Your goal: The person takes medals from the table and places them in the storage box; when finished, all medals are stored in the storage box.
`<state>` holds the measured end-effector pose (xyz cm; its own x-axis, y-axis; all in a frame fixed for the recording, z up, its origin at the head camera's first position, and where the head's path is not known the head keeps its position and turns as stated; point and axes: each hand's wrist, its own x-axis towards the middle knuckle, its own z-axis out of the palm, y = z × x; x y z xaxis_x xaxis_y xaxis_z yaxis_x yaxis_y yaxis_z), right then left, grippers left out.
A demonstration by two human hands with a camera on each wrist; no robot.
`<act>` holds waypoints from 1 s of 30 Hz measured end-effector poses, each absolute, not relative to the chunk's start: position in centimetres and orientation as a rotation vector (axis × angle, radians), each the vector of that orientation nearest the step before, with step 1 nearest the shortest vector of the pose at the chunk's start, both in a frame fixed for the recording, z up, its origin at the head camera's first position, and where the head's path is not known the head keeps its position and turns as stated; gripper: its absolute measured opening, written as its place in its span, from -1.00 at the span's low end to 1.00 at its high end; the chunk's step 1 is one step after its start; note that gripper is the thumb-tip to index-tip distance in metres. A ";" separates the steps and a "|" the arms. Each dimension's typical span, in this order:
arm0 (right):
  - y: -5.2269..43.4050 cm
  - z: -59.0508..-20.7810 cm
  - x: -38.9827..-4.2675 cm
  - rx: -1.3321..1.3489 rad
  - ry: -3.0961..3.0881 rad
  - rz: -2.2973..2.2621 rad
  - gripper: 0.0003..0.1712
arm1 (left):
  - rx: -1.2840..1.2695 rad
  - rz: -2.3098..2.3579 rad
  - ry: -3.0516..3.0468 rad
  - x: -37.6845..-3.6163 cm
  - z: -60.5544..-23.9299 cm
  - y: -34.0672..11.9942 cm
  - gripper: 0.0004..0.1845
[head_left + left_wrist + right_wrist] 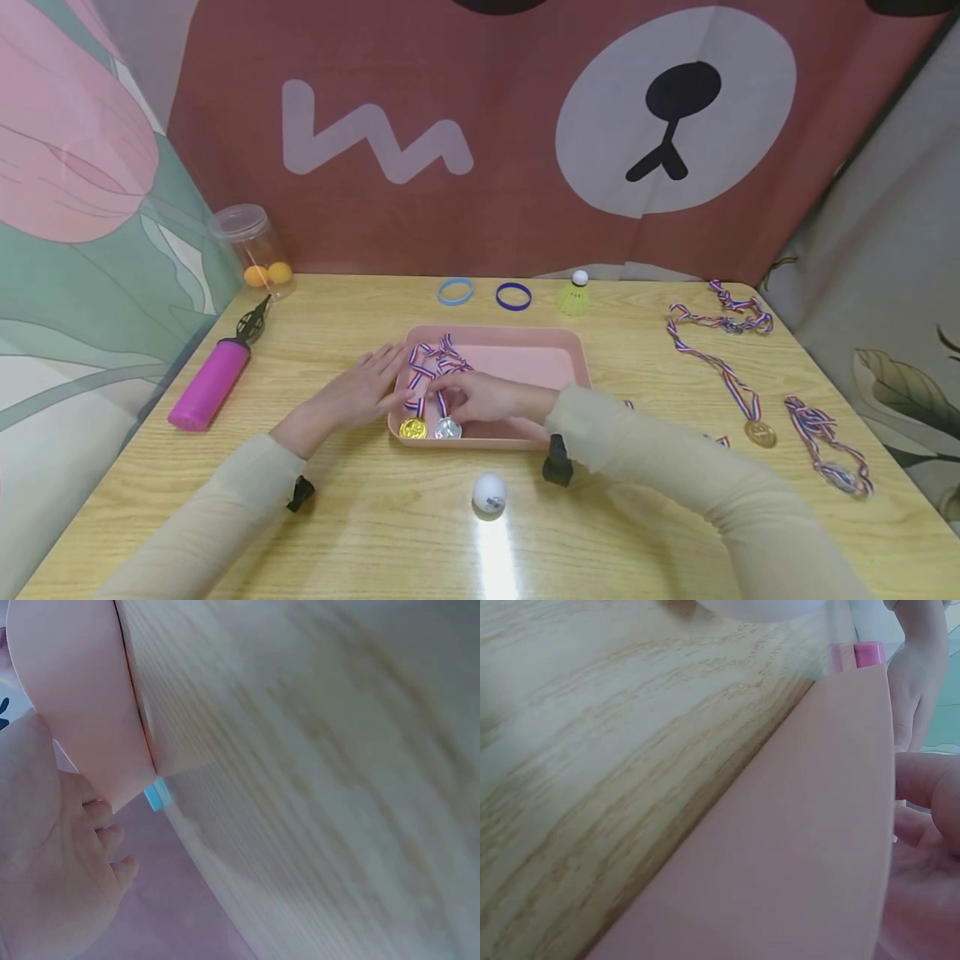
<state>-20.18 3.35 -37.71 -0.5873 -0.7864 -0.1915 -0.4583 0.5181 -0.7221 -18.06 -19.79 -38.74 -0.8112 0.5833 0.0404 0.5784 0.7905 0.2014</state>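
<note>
A pink tray lies on the wooden table. In its left part are a gold medal and a silver medal side by side at the near wall, their striped ribbons bunched behind them. My right hand reaches into the tray and pinches the silver medal's ribbon close above the disc; the fingertips are partly hidden. My left hand rests against the tray's left rim with its fingers extended. Both wrist views show mostly the tray's outer wall and part of each hand.
A white ball sits before the tray. Behind it are two wristbands and a shuttlecock. At left stand a pink pump and a clear jar with orange balls. More ribboned medals lie at right.
</note>
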 end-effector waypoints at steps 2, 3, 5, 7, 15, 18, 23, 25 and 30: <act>3.3 -37.7 -20.2 -1.015 2.269 -0.865 -0.44 | 0.955 0.317 2.948 -18.1 -38.7 -19.8 -0.27; 3.3 -37.7 -20.2 -1.011 2.269 -0.872 -0.44 | 0.953 0.316 2.947 -18.1 -38.7 -19.8 -0.27; 3.4 -37.7 -20.2 -1.004 2.265 -0.890 -0.45 | 0.950 0.312 2.945 -18.1 -38.8 -19.8 -0.26; 3.5 -37.7 -20.2 -1.012 2.238 -0.928 -0.45 | 0.942 0.311 2.943 -18.1 -38.7 -19.8 -0.26; 5.0 -36.8 -20.8 -1.116 2.170 -0.978 -0.56 | 0.927 0.313 2.939 -18.0 -38.6 -19.7 -0.25; 6.2 -35.8 -20.8 -1.071 2.184 -0.968 -0.57 | 0.943 0.315 2.941 -18.0 -38.7 -19.7 -0.26; 8.9 -33.8 -20.6 -0.949 2.204 -1.036 -0.58 | 0.926 0.311 2.933 -18.0 -38.7 -19.7 -0.25; 10.2 -33.0 -20.5 -0.887 2.227 -1.081 -0.60 | 0.917 0.305 2.931 -18.0 -38.8 -19.7 -0.25; 14.1 -31.2 -20.5 -0.803 2.279 -1.198 -0.61 | 0.930 0.298 2.937 -18.1 -38.9 -19.7 -0.25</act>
<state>-20.45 14.12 -31.15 -0.7341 -0.6698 -0.1119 -0.2876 0.4560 -0.8422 -18.13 -19.73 -38.94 -0.8186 0.5743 0.0136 0.5653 0.8011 0.1968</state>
